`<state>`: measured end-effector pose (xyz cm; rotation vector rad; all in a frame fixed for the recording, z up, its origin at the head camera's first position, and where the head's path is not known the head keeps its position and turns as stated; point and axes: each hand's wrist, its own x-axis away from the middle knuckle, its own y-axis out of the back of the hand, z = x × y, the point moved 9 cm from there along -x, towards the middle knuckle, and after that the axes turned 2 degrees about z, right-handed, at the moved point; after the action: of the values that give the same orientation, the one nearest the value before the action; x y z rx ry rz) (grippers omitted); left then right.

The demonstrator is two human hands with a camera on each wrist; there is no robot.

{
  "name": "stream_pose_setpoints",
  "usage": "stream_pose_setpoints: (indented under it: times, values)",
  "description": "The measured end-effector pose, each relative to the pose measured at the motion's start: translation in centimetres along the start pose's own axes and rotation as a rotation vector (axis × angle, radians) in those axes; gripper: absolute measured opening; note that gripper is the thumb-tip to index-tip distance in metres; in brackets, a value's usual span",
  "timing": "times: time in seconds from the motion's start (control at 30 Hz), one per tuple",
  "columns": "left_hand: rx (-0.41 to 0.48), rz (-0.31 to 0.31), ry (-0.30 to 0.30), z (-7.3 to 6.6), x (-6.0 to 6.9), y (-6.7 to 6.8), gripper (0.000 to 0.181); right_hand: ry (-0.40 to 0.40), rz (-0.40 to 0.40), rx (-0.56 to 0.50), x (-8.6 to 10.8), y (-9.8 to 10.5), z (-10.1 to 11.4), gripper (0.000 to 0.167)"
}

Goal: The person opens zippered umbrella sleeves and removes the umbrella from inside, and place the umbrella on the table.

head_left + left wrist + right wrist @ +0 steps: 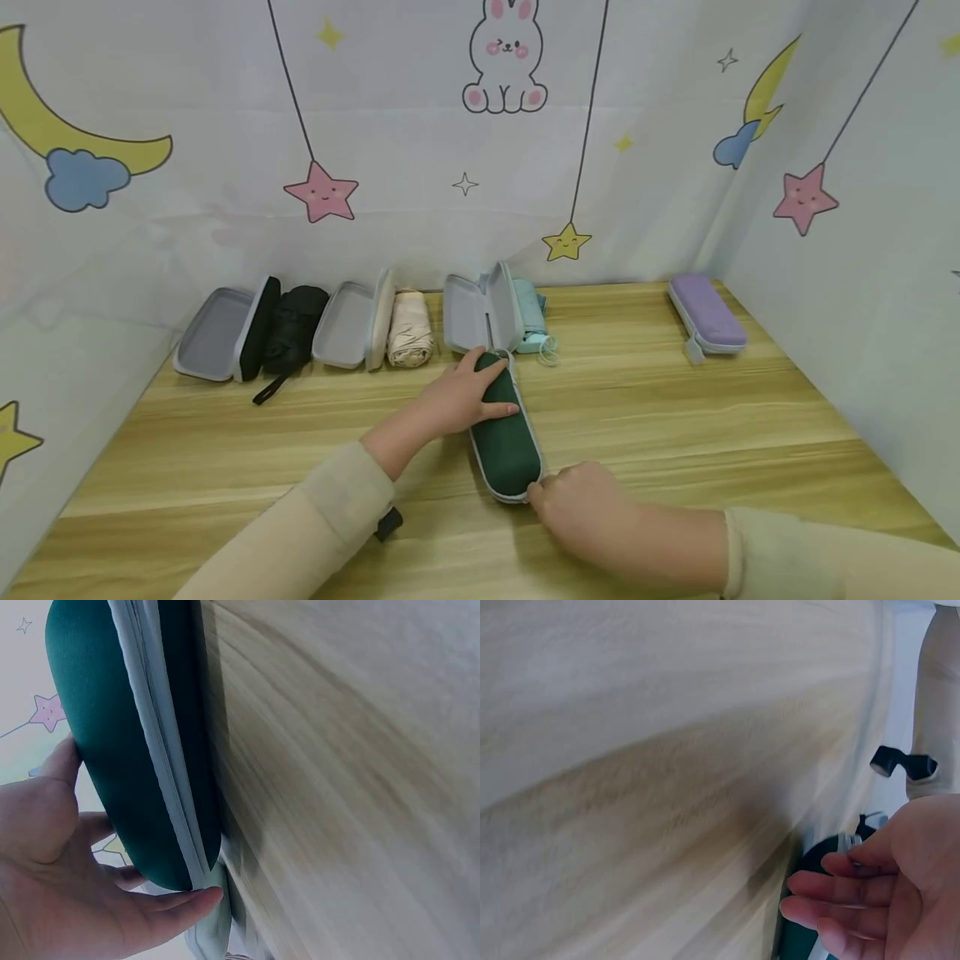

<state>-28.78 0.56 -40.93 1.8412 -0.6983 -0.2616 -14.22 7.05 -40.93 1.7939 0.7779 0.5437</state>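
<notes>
A dark green zippered case (510, 450) lies lengthwise on the table, its top down and a pale grey zipper band around its side. My left hand (459, 398) rests spread over the far end of the case, thumb across the top. The left wrist view shows its fingers touching the end of the green case (112, 735). At the near right corner, my right hand (581, 508) pinches the zipper pull with thumb and forefinger; the pull itself is mostly hidden. The right wrist view shows the fingers of that hand (862, 892) loosely curled beside the case.
Along the back stand an open black case (258, 325), a black folded umbrella (296, 325), an open cream case (381, 317), a beige folded umbrella (410, 329), an open light green case (506, 304) and a light blue folded umbrella (530, 312). A purple case (707, 310) lies at back right.
</notes>
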Motion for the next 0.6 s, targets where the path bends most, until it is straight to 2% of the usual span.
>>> stream_pose_setpoints:
  times: [0.2, 0.4, 0.6]
  values:
    - [-0.027, 0.012, -0.001, -0.2, -0.2, 0.1, 0.08, 0.005, -0.001, -0.04, 0.4, 0.4, -1.2, 0.014]
    - [-0.034, 0.007, 0.0, 0.0, -0.2, 0.2, 0.08, -0.039, 0.021, 0.034, 0.3, 0.3, -3.2, 0.019]
    - [-0.031, 0.005, 0.004, 0.0, 0.1, 0.2, 0.08, -0.08, -0.057, 0.021, -0.7, 0.2, -5.8, 0.024]
